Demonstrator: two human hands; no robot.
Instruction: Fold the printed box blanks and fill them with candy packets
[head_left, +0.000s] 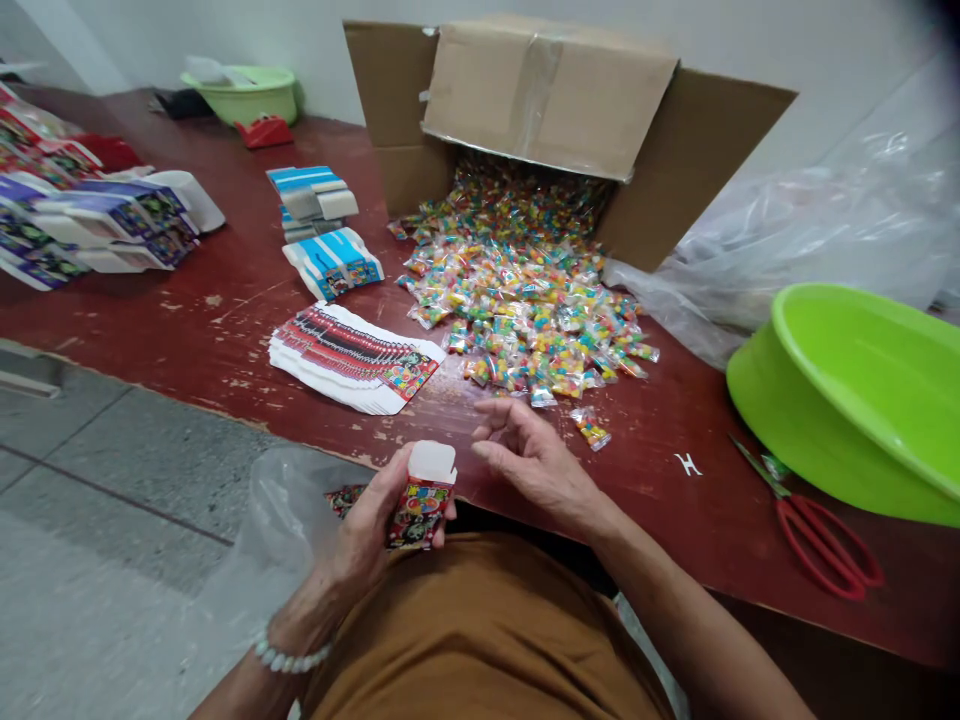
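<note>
My left hand is wrapped round a small red and black candy box, held upright near the table's front edge with its white top flap raised. My right hand is just right of the box, apart from it, with its fingers curved and spaced and nothing visible between them. Beyond my hands, a fanned stack of flat red and black cartons lies on the table. A heap of small clear candy packets spills toward me, and a single packet lies beside my right hand.
A large cardboard box lies open behind the heap. To the right are a green basin, red-handled scissors and clear plastic sheeting. Blue cartons, purple cartons and another green basin stand left. A plastic bag hangs below.
</note>
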